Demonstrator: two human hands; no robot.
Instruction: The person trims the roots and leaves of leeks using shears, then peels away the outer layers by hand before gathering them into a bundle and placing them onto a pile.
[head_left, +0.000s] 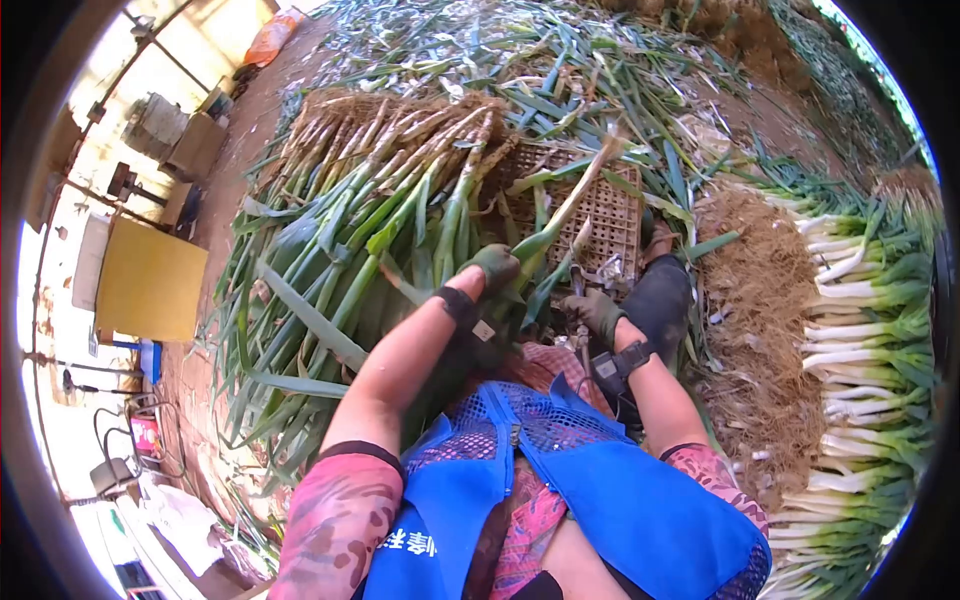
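Steadying the single held leek (pixel 572 207), root end pointing far across one crate (pixel 612 228), seemingly calls for a firm left hand (pixel 495 268), fingers clenched on its greens, and a controlled right hand (pixel 597 314), fingers curled round one metal tool (pixel 577 281); leek heap (pixel 370 205) at left, uncountable.

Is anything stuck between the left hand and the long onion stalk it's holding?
Just a glove: the left hand is wrapped around the stalk at its green part, and nothing else visible comes between them.
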